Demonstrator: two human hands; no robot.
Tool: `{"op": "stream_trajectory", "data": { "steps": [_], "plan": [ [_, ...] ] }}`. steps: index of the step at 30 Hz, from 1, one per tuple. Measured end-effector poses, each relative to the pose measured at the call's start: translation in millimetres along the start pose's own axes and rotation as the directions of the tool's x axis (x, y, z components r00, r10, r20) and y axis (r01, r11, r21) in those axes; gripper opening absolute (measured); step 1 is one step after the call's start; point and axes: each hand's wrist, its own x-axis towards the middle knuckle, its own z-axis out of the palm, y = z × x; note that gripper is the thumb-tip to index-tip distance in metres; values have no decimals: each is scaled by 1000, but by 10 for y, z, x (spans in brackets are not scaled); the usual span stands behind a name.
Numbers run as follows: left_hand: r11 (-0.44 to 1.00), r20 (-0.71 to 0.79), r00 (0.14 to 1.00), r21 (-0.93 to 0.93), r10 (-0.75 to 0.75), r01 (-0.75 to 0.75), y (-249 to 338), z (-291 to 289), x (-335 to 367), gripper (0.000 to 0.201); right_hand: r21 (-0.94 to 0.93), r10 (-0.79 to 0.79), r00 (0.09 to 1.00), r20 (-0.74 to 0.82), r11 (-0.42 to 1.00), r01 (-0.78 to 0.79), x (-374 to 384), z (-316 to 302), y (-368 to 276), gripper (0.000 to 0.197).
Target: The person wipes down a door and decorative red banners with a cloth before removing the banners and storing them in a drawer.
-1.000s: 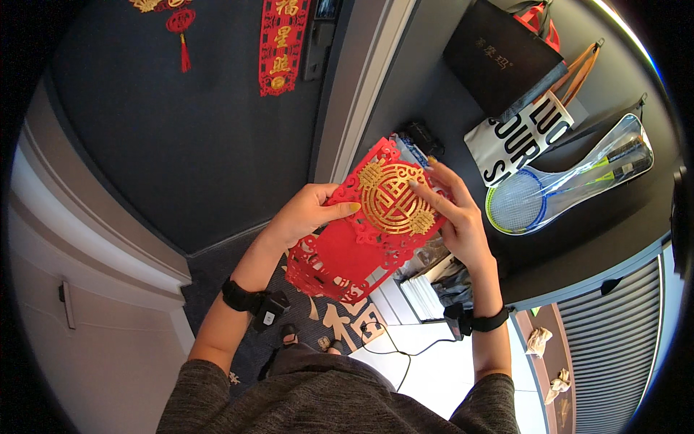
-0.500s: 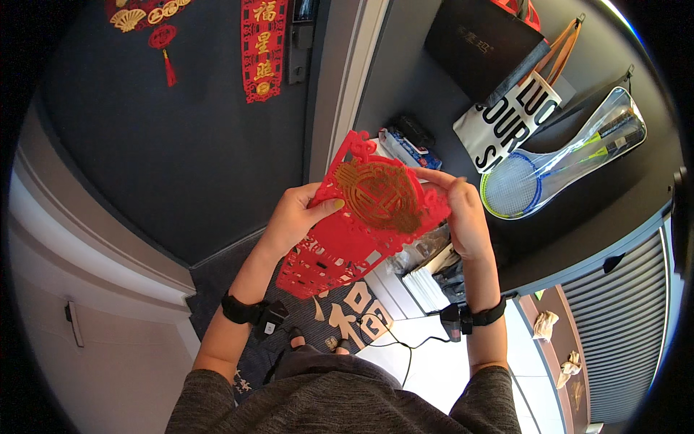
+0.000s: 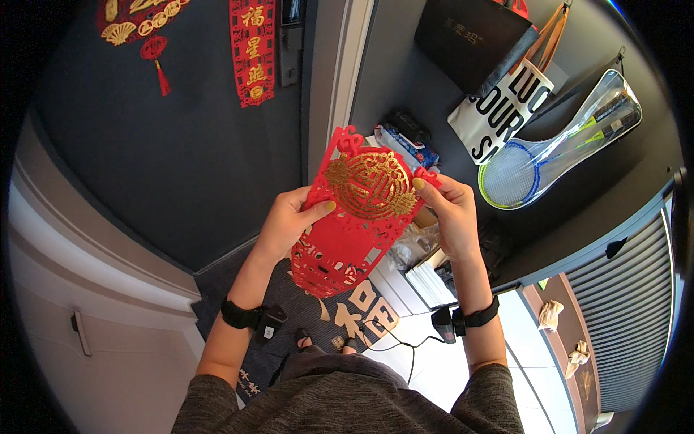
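Between my hands is a red cut-out hanging decoration [image 3: 336,242], with a round gold ornament near its top and lacy openings along its lower part. My left hand [image 3: 288,220] pinches its left edge, the thumb lying on the front and the fingers behind. At the upper right corner my right hand [image 3: 452,211] grips it, also with the thumb in front. The lower end hangs down toward me above the doormat. A dark door [image 3: 166,152] stands beyond to the left, bearing a similar red-and-gold banner [image 3: 253,58] and a tasselled red ornament [image 3: 153,48].
On the right wall hang a dark box-shaped bag [image 3: 470,43], a white tote bag [image 3: 499,116] and badminton rackets in a clear case [image 3: 560,148]. Below them is a low cabinet with white papers [image 3: 431,282]. A patterned doormat [image 3: 361,311] lies underfoot, with a cable [image 3: 410,358] nearby.
My right hand has turned, its thumb now on the front of the decoration's corner. The decoration has tilted so its gold ornament catches more light, and the view has shifted slightly.
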Motion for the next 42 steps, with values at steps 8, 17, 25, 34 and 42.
{"op": "stream_trajectory", "data": {
  "steps": [8,17,25,34,42],
  "plan": [
    [999,-28,999,-31,36,-37,-40,23,-21,22,11,-7,1000,-8,1000,7,-73,35,-80,26],
    [999,-17,999,18,-45,45,-35,65,-173,22,70,16,998,-53,997,-12,-164,68,33,24],
    [999,-30,1000,54,-4,5,14,67,-56,16,99,29,999,-45,995,-25,-51,98,134,33],
    [990,-228,971,-108,65,-92,623,275,320,21,60,231,965,121,969,-239,-383,-101,753,37],
    [982,-334,929,-40,161,-185,966,-21,517,20,160,339,919,200,914,-372,-494,-156,1127,38]
  ]
}}
